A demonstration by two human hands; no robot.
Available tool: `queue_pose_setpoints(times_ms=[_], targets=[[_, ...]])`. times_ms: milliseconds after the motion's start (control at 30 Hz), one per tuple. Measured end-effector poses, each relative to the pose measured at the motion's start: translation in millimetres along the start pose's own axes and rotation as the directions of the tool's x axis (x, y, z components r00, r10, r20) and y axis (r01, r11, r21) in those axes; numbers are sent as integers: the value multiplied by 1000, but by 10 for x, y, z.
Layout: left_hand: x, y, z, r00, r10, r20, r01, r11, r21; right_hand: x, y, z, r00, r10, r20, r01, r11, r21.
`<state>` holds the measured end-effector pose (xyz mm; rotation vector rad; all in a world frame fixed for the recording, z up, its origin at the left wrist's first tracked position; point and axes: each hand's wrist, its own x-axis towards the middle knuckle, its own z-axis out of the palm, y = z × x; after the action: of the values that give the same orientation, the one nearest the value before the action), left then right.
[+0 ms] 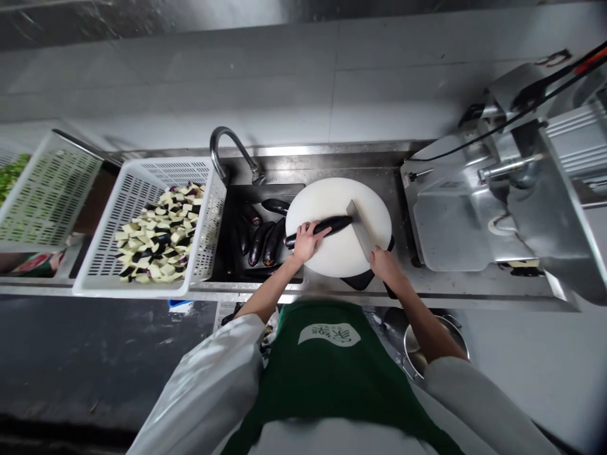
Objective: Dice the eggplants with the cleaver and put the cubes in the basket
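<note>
A long dark eggplant [334, 224] lies slantwise across the round white cutting board [327, 262]. My left hand [307, 241] is closed over its left part, pressing it to the board. In my right hand [385, 264] is the handle of a cleaver [360, 230], whose broad blade stands at the eggplant's right end. Whether the edge has gone into the eggplant I cannot tell. Several whole eggplants [258, 243] rest in the sink [222, 253] just left of the board, partly under its rim.
Left of the sink stands a white perforated basket [85, 272] with many cut eggplant chunks [161, 237]. Behind it a faucet [227, 133] arches over the sink. A metal slicing machine [512, 183] occupies the right side. Below the counter is a metal pot [439, 325].
</note>
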<state>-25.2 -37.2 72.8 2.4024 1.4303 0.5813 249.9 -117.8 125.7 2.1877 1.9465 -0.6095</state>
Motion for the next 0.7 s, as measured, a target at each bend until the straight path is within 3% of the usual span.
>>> queue_pose_setpoints(times_ms=[100, 233, 367, 467, 567, 700], targets=[[0, 8, -52, 1000, -11, 7, 11, 1000, -9, -152, 74, 94, 1000, -1, 29, 1, 1000, -3], [131, 0, -107, 998, -54, 29, 56, 997, -50, -653, 308, 376, 992, 45, 121, -46, 999, 8], [591, 139, -53, 999, -53, -5, 51, 986, -161, -1183, 456, 655, 976, 94, 194, -105, 993, 47], [1035, 452, 92, 990, 136, 26, -125, 961, -248, -1432, 434, 748, 980, 100, 171, -106, 994, 29], [1271, 845, 336, 912, 362, 195, -293, 905, -310, -1556, 346, 764, 984, 129, 122, -133, 991, 20], [1077, 1147, 726, 694, 484, 533, -363, 875, -321, -1617, 239, 760, 980, 172, 96, -178, 982, 55]])
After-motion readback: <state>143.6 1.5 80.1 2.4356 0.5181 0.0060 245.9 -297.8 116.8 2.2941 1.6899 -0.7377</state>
